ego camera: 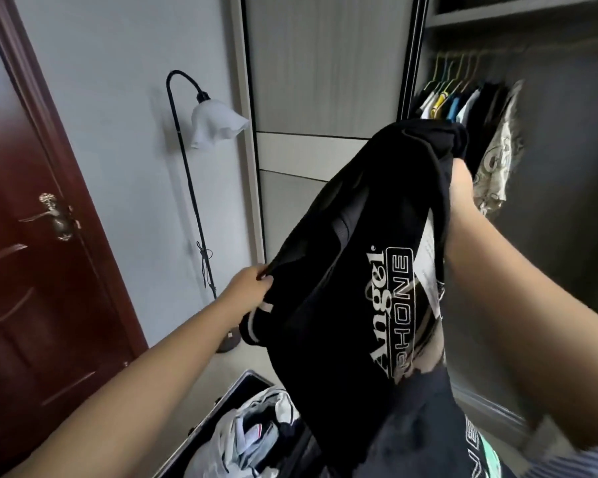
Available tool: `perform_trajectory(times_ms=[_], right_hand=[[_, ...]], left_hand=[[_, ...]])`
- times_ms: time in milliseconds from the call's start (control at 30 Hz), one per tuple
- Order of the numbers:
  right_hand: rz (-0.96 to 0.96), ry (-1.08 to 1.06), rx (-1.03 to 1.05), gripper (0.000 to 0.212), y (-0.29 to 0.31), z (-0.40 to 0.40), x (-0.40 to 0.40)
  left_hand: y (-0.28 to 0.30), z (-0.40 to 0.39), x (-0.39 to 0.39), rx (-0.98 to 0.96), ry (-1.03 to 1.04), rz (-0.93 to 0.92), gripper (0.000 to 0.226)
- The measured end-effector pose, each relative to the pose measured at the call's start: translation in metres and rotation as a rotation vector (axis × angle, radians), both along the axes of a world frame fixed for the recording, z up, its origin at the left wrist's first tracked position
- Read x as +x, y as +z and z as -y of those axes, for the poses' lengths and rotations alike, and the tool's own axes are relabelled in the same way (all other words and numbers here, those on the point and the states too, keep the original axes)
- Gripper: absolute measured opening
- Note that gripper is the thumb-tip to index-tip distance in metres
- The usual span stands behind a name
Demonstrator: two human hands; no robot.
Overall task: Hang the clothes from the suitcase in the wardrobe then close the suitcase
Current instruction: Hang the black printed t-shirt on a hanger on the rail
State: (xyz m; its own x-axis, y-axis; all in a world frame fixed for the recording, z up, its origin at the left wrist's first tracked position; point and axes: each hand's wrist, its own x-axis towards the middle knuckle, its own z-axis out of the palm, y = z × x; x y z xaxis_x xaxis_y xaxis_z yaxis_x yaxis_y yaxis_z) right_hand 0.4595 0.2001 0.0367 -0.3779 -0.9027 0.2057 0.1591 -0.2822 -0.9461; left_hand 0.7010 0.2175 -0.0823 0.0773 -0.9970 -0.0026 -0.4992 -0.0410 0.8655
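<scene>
Item, black shirt (353,257): we pinch its edge in our left hand (247,282), our right hand (460,182) gripping its top, hanger unseen; next, we judge, the wardrobe rail (477,51).

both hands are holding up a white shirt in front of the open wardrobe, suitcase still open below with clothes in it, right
Not quite: the shirt is black with white lettering, not white, as the head view shows. The rest holds: left hand and right hand hold it before the wardrobe, suitcase open below.

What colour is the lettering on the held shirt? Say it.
White lettering on the black shirt, seen in the head view.
</scene>
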Motion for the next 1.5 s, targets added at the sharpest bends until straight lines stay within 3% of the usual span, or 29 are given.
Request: perform_trajectory(times_ms=[67,100,167,233,300,367,433,533,633,700,833,900,967,1033,1200,1400,1500], right_hand=[[-0.154,-0.133,0.095,0.03,0.004,-0.003,-0.028],[-0.132,-0.143,0.16,0.028,0.001,-0.003,-0.038],[-0.184,-0.174,0.17,0.026,-0.017,-0.001,-0.059],[-0.387,-0.177,0.231,0.013,-0.033,0.003,-0.084],[-0.689,-0.022,0.287,0.016,-0.043,-0.002,-0.101],[-0.863,0.216,0.265,0.029,-0.051,-0.009,-0.102],[-0.996,0.391,0.234,0.038,-0.059,-0.016,-0.095],[-1.06,0.424,0.247,0.034,-0.08,-0.012,-0.107],[-0.964,0.352,0.141,0.008,-0.098,-0.005,-0.133],[-1.003,0.208,0.107,0.027,-0.103,0.002,-0.158],[-1.23,-0.032,0.167,0.026,-0.092,0.021,-0.221],[-1.324,-0.114,0.21,0.014,-0.083,0.03,-0.253],[-1.355,-0.186,0.221,0.012,-0.07,0.037,-0.292],[-1.332,-0.266,0.254,0.015,-0.057,0.041,-0.328],[-1.38,-0.361,0.363,0.014,-0.043,0.042,-0.408],[-1.394,-0.3,0.493,0.018,-0.026,0.053,-0.477],[-1.162,-0.436,0.364,0.027,-0.004,0.056,-0.51]], left_hand=[[0.011,0.004,0.003,0.026,0.086,-0.327,0.028],[0.02,0.005,0.002,0.035,0.114,-0.468,0.027],[0.041,0.009,-0.011,0.032,0.122,-0.607,0.022],[0.064,0.013,-0.038,0.012,0.039,-0.627,0.016],[0.081,0.018,-0.078,-0.01,-0.062,-0.544,0.011],[0.087,0.02,-0.12,-0.009,-0.146,-0.395,0.024],[0.081,0.023,-0.158,0.012,-0.274,-0.205,0.031],[0.073,0.029,-0.213,0.051,-0.396,-0.047,0.028],[0.08,0.039,-0.247,0.057,-0.422,-0.013,0.028],[0.089,0.046,-0.268,0.042,-0.44,0.029,0.026],[0.107,0.061,-0.308,-0.091,-0.511,0.265,0.021],[0.112,0.072,-0.318,-0.215,-0.515,0.524,0.016],[0.108,0.086,-0.329,-0.377,-0.399,0.853,0.015],[0.098,0.098,-0.33,-0.435,-0.24,1.03,0.019],[0.077,0.121,-0.344,-0.332,-0.006,1.021,0.025],[0.085,0.156,-0.403,-0.025,-0.172,0.667,0.019],[0.099,0.17,-0.434,-0.115,-0.167,0.711,0.027]])
